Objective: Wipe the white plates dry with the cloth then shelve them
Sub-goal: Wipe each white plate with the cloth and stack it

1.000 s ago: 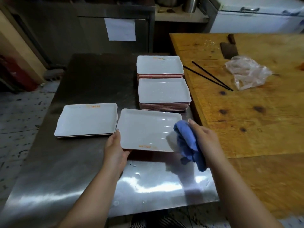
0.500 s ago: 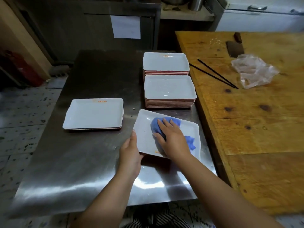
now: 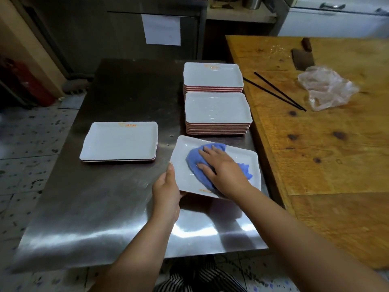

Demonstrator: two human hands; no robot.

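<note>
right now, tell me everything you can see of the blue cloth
The blue cloth is soft, bunched fabric lying inside the tilted white plate. The right hand presses on it with flat, spread fingers, covering its middle; a crumpled end pokes out at the hand's right side. The left hand grips the plate's left edge, not the cloth.

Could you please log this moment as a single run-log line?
step: wiping | left hand grips white rectangular plate edge | right hand presses blue cloth on it | shelving: not yet
</note>
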